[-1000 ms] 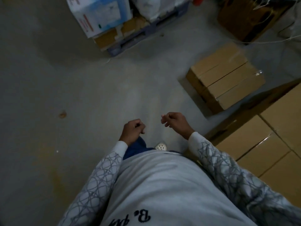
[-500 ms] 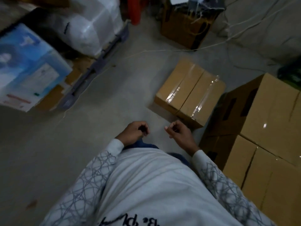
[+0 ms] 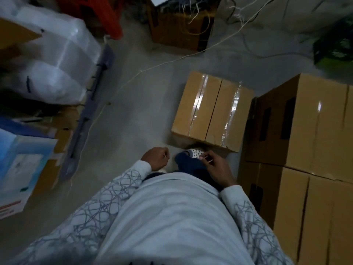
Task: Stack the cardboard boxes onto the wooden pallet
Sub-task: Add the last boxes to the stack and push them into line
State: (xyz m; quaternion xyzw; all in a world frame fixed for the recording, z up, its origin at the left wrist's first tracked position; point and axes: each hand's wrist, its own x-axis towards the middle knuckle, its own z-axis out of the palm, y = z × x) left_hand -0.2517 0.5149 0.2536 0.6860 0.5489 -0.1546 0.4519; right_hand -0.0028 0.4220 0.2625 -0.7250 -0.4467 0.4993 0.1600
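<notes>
A taped cardboard box lies flat on the concrete floor just ahead of my feet. To its right stands a stack of larger cardboard boxes, with more boxes under it. My left hand and my right hand are held in front of my waist, fingers curled, a little short of the taped box and not touching it. A thin pale sliver shows at each hand's fingertips; I cannot tell what it is or whether it is held. No wooden pallet is visible.
On the left a grey-blue pallet carries plastic-wrapped white bundles and a blue-and-white carton. An open brown box with loose strings stands at the back. A string trails across the floor.
The view has turned and moved closer: the taped box and the stack at right are now nearer and straight ahead. Both hands stay curled in front of me, slightly wider apart.
</notes>
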